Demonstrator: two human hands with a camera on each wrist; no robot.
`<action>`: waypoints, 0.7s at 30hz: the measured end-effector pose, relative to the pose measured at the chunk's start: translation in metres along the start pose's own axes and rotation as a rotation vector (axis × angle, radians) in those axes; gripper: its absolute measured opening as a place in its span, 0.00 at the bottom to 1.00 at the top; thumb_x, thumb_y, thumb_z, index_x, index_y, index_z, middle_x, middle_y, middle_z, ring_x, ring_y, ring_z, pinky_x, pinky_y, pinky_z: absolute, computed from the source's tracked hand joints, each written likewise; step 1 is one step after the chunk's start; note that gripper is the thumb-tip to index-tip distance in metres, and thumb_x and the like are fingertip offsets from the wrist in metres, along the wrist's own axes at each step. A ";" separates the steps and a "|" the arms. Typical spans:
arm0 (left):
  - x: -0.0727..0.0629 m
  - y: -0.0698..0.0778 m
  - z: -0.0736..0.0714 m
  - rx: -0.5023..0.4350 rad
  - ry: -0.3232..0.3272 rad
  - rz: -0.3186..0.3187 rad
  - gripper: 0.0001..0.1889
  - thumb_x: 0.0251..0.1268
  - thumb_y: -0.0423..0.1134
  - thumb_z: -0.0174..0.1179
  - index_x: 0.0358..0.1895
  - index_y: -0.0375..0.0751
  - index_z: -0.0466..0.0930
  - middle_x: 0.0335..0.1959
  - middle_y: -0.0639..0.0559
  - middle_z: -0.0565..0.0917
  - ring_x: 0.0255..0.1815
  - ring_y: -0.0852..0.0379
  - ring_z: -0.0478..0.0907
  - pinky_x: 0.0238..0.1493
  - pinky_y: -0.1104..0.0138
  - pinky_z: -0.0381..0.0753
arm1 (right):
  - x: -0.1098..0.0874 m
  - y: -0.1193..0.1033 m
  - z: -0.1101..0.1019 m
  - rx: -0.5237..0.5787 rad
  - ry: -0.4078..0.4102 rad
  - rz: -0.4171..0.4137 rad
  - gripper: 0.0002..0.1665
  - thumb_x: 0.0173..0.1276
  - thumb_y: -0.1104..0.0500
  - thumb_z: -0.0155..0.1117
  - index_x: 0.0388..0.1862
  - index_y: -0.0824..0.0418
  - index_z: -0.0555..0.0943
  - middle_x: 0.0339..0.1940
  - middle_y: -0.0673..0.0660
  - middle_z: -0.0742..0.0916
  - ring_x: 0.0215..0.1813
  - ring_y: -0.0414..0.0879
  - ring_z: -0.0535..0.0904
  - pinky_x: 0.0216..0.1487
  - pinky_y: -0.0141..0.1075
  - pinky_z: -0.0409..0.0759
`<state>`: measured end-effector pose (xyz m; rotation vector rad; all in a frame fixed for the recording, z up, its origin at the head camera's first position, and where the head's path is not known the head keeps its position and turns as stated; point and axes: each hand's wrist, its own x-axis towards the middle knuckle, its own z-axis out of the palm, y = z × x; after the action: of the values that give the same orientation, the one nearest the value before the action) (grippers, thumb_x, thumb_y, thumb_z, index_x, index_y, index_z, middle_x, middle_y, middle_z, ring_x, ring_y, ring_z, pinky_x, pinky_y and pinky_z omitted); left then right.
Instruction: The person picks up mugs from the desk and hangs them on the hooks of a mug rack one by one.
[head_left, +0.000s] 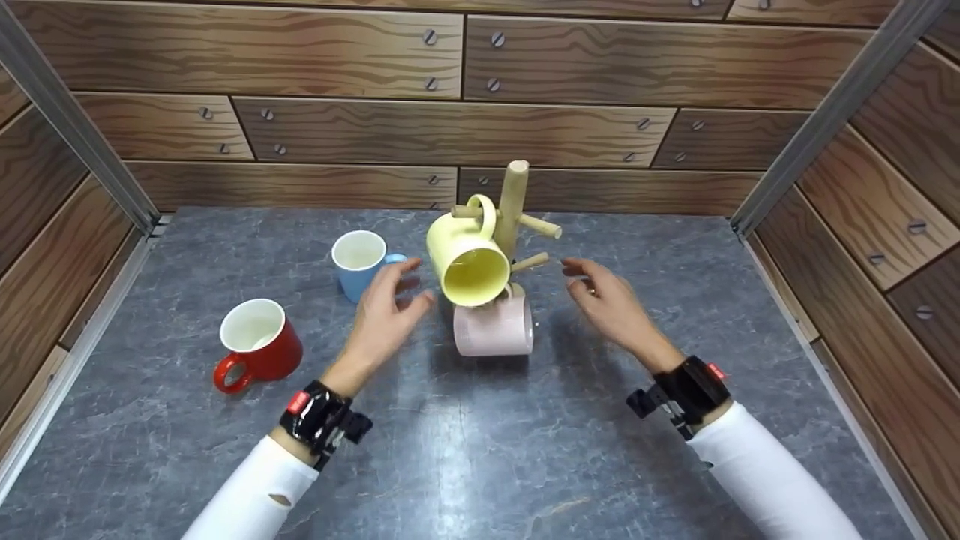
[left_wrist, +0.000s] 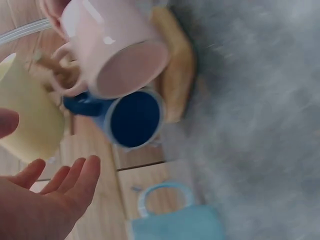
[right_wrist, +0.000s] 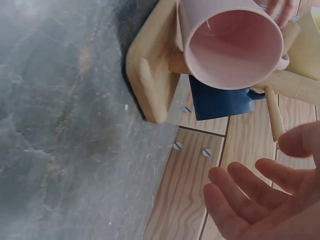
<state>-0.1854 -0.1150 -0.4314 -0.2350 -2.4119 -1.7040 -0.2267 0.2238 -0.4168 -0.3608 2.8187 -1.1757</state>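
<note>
Gry tbl [head_left: 517, 450] w/ red mug [head_left: 276, 354], lt-blue mug [head_left: 352, 282], wdn mug rack [head_left: 513, 202]

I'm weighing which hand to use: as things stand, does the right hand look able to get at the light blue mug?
Probably not directly: between the right hand and the light blue mug stand the wooden mug tree, its hanging yellow mug and the left hand.

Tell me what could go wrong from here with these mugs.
The yellow mug hangs only by its handle above the pink mug; a bump might slip it off and chip both.

The left hand is close to the light blue mug on the table; drawing back carelessly could knock it.

The right hand is near the bare pegs; catching one might jolt the wooden stand and its mugs.
</note>
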 end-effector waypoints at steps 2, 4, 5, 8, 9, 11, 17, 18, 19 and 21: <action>0.006 0.010 -0.004 -0.011 0.043 0.029 0.28 0.81 0.33 0.64 0.79 0.25 0.78 0.78 0.26 0.82 0.77 0.26 0.85 0.78 0.38 0.89 | 0.003 -0.001 0.001 -0.005 0.028 -0.014 0.32 0.95 0.60 0.47 0.90 0.71 0.72 0.83 0.76 0.83 0.81 0.73 0.83 0.84 0.68 0.81; 0.011 0.020 -0.007 -0.023 0.094 0.074 0.26 0.81 0.32 0.64 0.77 0.26 0.80 0.76 0.27 0.83 0.76 0.27 0.87 0.77 0.39 0.91 | 0.007 -0.003 0.002 -0.014 0.056 -0.031 0.31 0.96 0.60 0.46 0.89 0.70 0.74 0.81 0.75 0.84 0.80 0.72 0.84 0.83 0.68 0.82; 0.014 0.025 -0.009 -0.031 0.116 0.099 0.25 0.81 0.32 0.65 0.76 0.26 0.81 0.76 0.28 0.84 0.75 0.28 0.87 0.76 0.40 0.92 | 0.009 -0.004 0.003 -0.019 0.070 -0.044 0.31 0.96 0.60 0.47 0.89 0.70 0.74 0.80 0.75 0.85 0.79 0.72 0.85 0.83 0.68 0.83; 0.021 0.040 -0.012 -0.033 0.173 0.205 0.21 0.83 0.31 0.67 0.72 0.27 0.86 0.71 0.29 0.87 0.71 0.31 0.90 0.73 0.43 0.94 | 0.016 -0.005 0.006 -0.030 0.116 -0.074 0.30 0.95 0.62 0.50 0.87 0.71 0.77 0.76 0.75 0.88 0.76 0.72 0.87 0.81 0.67 0.85; 0.024 0.044 -0.012 -0.030 0.189 0.245 0.20 0.83 0.30 0.68 0.71 0.27 0.87 0.68 0.29 0.88 0.69 0.32 0.91 0.71 0.44 0.95 | 0.018 -0.006 0.007 -0.035 0.135 -0.086 0.29 0.94 0.62 0.51 0.86 0.71 0.78 0.75 0.75 0.89 0.75 0.72 0.88 0.80 0.66 0.86; 0.029 0.053 -0.011 -0.030 0.206 0.314 0.18 0.82 0.29 0.70 0.69 0.26 0.89 0.65 0.29 0.89 0.66 0.32 0.91 0.69 0.47 0.96 | 0.021 -0.006 0.009 -0.042 0.171 -0.106 0.27 0.94 0.62 0.54 0.84 0.71 0.80 0.73 0.75 0.90 0.73 0.72 0.89 0.79 0.66 0.88; 0.041 0.065 0.001 -0.040 0.219 0.419 0.15 0.79 0.25 0.73 0.63 0.22 0.92 0.57 0.26 0.91 0.56 0.30 0.95 0.63 0.57 0.98 | 0.026 -0.007 0.015 -0.042 0.238 -0.167 0.22 0.93 0.63 0.60 0.76 0.70 0.87 0.64 0.74 0.93 0.66 0.71 0.92 0.73 0.66 0.91; 0.042 0.065 0.003 -0.036 0.222 0.420 0.15 0.78 0.24 0.73 0.62 0.22 0.92 0.56 0.26 0.91 0.55 0.31 0.96 0.62 0.58 0.98 | 0.026 -0.007 0.017 -0.040 0.242 -0.177 0.22 0.93 0.64 0.60 0.75 0.71 0.87 0.62 0.73 0.93 0.64 0.70 0.92 0.71 0.66 0.91; 0.043 0.065 0.004 -0.028 0.228 0.419 0.14 0.78 0.24 0.73 0.61 0.22 0.92 0.55 0.27 0.92 0.54 0.31 0.97 0.61 0.59 0.99 | 0.027 -0.007 0.018 -0.037 0.245 -0.183 0.21 0.92 0.65 0.60 0.74 0.71 0.88 0.61 0.74 0.94 0.62 0.70 0.92 0.69 0.66 0.91; 0.043 0.066 0.007 0.012 0.243 0.420 0.12 0.78 0.24 0.73 0.59 0.24 0.94 0.54 0.28 0.94 0.53 0.33 0.97 0.60 0.58 0.99 | 0.028 -0.007 0.020 -0.028 0.246 -0.194 0.21 0.92 0.65 0.60 0.73 0.72 0.88 0.59 0.74 0.94 0.60 0.69 0.92 0.67 0.65 0.92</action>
<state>-0.2127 -0.0857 -0.3635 -0.4655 -2.0218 -1.4367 -0.2490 0.1982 -0.4251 -0.5370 3.0710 -1.3007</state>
